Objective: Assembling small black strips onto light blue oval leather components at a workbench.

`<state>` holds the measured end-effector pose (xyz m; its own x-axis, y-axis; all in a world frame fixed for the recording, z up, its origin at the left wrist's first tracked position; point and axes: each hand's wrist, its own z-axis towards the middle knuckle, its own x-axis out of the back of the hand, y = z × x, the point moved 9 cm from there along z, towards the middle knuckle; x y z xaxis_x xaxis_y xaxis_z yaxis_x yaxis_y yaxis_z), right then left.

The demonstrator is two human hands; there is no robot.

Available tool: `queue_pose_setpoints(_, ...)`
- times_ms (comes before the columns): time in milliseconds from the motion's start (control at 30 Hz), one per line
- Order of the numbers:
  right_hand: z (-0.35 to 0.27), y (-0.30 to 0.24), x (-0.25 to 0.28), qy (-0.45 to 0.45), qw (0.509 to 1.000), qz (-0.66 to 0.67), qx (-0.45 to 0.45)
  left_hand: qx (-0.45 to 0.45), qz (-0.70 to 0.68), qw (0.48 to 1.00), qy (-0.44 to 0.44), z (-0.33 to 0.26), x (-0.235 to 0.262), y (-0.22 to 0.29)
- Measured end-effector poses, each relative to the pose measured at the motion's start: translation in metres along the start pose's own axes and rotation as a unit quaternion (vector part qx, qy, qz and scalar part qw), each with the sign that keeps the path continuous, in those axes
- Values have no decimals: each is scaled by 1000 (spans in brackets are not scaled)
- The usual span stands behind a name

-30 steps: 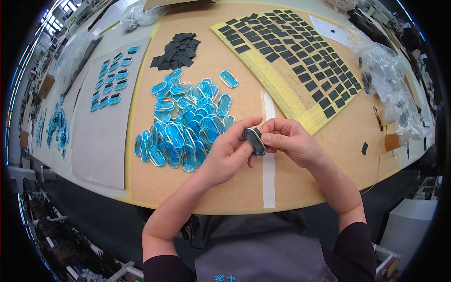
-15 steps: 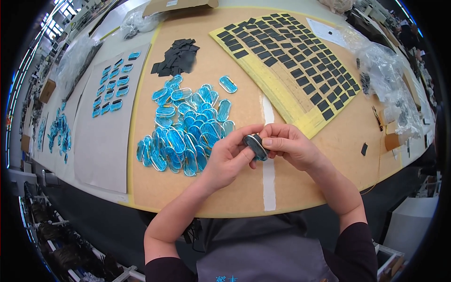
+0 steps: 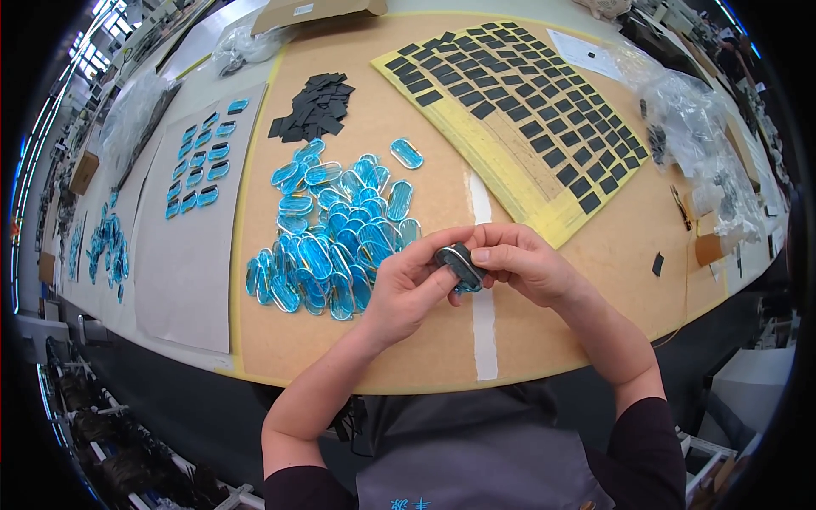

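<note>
Head view | left hand (image 3: 414, 285) and right hand (image 3: 520, 265) both pinch one dark oval piece (image 3: 460, 264) at centre, as a second ago | blue oval pile (image 3: 336, 234) at ten o'clock, unchanged | fitting looks mid-step

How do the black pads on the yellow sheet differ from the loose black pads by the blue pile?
The pads on the yellow sheet lie flat in spaced rows, none touching; the loose black pads sit heaped and overlapping at odd angles. The sheet pads rest on yellow backing and cover a wide area; the loose ones lie bare on the brown table in a small cluster. Both are small, dark and rectangular.
</note>
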<state>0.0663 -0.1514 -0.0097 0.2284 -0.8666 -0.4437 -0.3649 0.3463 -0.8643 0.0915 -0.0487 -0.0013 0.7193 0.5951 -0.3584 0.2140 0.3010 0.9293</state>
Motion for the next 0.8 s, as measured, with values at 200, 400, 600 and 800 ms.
queue_pose_setpoints(200, -1, -4, -2, -3, 999, -26, 20, 6, -14, 1000, 8, 0, -1, -2)
queue_pose_setpoints(400, -2, -5, -3, 10, 999, -27, 20, 10, -7, 1000, 18, -2, 0, -5)
queue_pose_setpoints(600, -2, -3, 0, 20, 1000, -18, 16, 9, 15, 1000, 21, -3, 0, -2)
queue_pose_setpoints(800, -2, -2, 0, -6, 1000, -13, -19, -176, 224, 957, 46, -4, 2, 35)
